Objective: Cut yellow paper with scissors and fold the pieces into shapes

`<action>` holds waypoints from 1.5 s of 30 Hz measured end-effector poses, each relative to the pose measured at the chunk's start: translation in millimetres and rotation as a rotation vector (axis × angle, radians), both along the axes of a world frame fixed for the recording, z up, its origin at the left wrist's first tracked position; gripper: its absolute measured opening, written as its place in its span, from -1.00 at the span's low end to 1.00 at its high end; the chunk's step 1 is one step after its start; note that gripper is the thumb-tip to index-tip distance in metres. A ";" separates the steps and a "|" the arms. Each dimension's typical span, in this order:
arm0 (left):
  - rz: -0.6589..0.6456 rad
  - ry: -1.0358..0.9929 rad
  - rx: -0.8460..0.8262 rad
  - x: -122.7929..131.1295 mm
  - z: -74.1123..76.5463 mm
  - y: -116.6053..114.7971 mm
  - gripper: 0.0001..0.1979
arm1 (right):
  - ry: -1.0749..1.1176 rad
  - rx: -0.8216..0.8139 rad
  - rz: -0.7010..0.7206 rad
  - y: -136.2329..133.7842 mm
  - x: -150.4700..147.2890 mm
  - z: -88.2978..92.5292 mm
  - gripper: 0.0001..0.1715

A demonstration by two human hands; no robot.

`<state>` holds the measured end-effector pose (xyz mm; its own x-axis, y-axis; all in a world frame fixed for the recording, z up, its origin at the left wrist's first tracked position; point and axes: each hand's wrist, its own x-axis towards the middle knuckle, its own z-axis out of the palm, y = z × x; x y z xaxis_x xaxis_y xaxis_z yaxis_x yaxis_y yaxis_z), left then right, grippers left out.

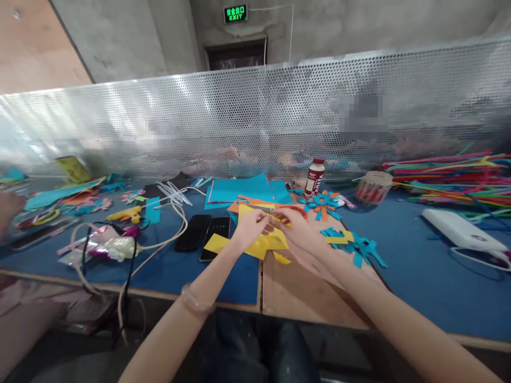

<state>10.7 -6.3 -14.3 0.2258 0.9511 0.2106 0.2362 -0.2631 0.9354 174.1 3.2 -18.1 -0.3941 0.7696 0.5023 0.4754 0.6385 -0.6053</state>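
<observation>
Head view. Both forearms reach forward over the table edge and converge near the middle, the left slanting up from lower left, the right from the lower right corner. A pale bangle point(195, 299) sits on the left wrist. Left hand point(252, 223): wrist bent slightly inward, thumb and fingertips drawn together. Right hand point(293, 226): back of the hand up, fingers curled inward toward the left fingertips, a narrow gap between the two. Grip: both look pinched, apparently at small yellow bits; blur prevents telling what, if anything, either holds firmly.

The yellow paper point(255, 249) lies under and just in front of the hands, across the join of blue tabletop point(239, 290) and bare wood point(303, 290). One strip points left, its long axis running mostly sideways and dipping slightly to the right; a shorter strip at the lower right slants down and right. Overall long axis not determinable, hands covering part.

Appearance: bright yellow, matte, several overlapping straight-edged pieces. Two dark phones point(192, 232) lie just left of it; blue sheets point(243, 187) lie beyond, blue paper flowers point(364, 249) to the right.
</observation>
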 end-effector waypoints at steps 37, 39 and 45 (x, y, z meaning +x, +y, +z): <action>-0.101 -0.243 -0.179 -23.7 -31.9 19.8 -0.74 | 0.058 -0.150 -0.169 7.3 -4.8 -43.0 -0.69; -0.107 -0.229 -0.184 -22.1 -30.4 17.5 -0.72 | 0.110 -0.189 -0.160 8.7 -4.8 -43.5 -0.70; -0.119 -0.199 -0.165 -18.8 -27.5 12.3 -0.76 | 0.246 -0.272 -0.124 7.6 -7.1 -41.9 -0.68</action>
<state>-8.1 5.9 -41.8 0.3075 0.9456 0.1062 0.0202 -0.1181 0.9928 167.0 10.8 -60.0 -0.1824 0.9220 0.3416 0.3582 0.3858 -0.8502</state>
